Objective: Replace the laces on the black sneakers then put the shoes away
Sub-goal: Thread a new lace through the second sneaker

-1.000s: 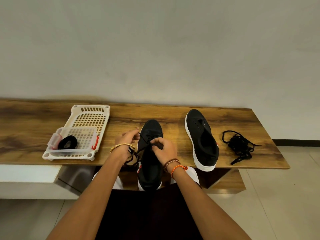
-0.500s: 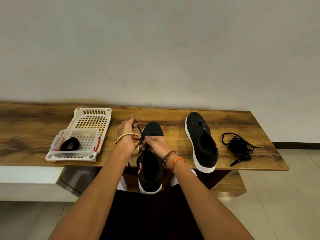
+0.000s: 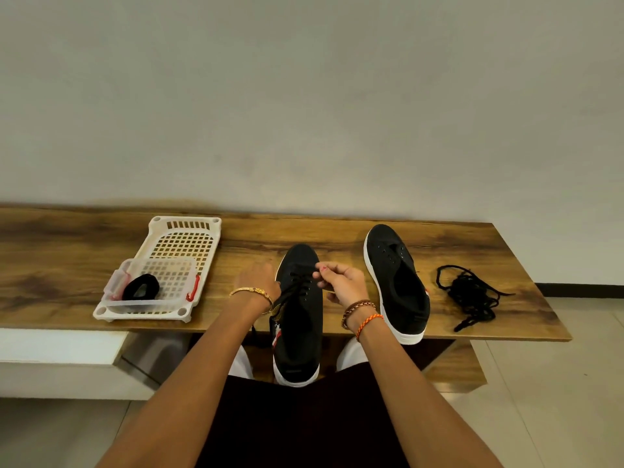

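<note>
Mid worktop [image 3: 84,275]: sneaker [image 3: 299,319] w/ right hand [image 3: 342,282] pinching its lace [image 3: 297,287], left hand [image 3: 258,276] grip unclear; 2nd sneaker [image 3: 398,282] + loose laces [image 3: 472,295] right, basket [image 3: 162,268] left.

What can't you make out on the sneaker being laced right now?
- Head view: the left hand fingers are hidden behind its own back and blurred; its grip on the lace is unreadable.
- Lace tip in the right hand: too small to see.
- Near sneaker left side: the lace end hanging below the wooden table edge is lost in shadow.
</note>
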